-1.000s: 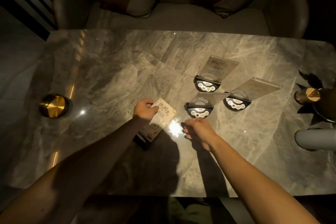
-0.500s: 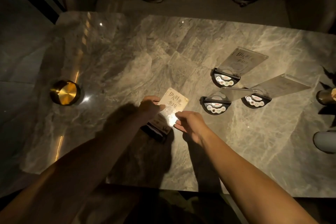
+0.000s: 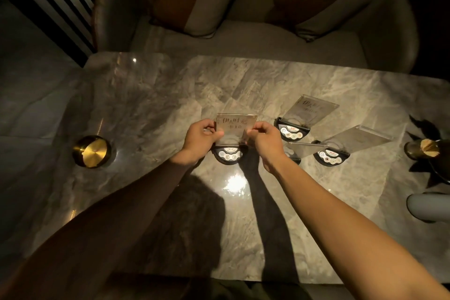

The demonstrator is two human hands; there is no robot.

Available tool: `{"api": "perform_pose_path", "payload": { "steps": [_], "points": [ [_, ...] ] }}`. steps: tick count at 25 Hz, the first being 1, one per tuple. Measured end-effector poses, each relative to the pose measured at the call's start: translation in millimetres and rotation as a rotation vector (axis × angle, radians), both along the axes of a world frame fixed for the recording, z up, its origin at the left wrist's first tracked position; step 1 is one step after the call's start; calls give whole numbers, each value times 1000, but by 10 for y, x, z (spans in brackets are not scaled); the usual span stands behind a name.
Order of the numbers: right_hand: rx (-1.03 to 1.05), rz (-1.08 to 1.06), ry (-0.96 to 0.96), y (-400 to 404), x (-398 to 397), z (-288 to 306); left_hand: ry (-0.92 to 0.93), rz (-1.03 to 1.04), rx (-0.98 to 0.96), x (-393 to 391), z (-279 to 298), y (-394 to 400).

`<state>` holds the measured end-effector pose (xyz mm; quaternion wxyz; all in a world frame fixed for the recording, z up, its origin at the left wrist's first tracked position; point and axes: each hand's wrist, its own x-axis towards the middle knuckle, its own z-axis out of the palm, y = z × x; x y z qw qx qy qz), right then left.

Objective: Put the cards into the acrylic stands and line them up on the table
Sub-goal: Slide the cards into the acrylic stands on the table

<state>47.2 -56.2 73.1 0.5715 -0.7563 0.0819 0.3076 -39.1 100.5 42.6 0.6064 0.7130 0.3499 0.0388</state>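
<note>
- At frame centre, our left hand (image 3: 200, 138) pinches the left edge of an acrylic stand (image 3: 235, 130); our right hand (image 3: 264, 138) pinches its right edge.
- A card (image 3: 234, 124) with writing sits inside it.
- Its dark base (image 3: 227, 155) rests on the marble table (image 3: 146, 109).
- Three more stands (image 3: 307, 114) sit right of centre.
</note>
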Motion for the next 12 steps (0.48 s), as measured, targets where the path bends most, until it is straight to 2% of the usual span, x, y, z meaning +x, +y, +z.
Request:
{"api": "perform_pose_path", "payload": {
  "steps": [4,9,12],
  "points": [
    [-50,27,-84,-13,49,11,-2,33,-20,54,-26,-7],
    [-84,32,-76,-80,24,-41,11,38,-47,38,-61,-71],
    [-138,103,-142,-70,30,-2,-1,35,-51,77,62,-113]
  ]
}}
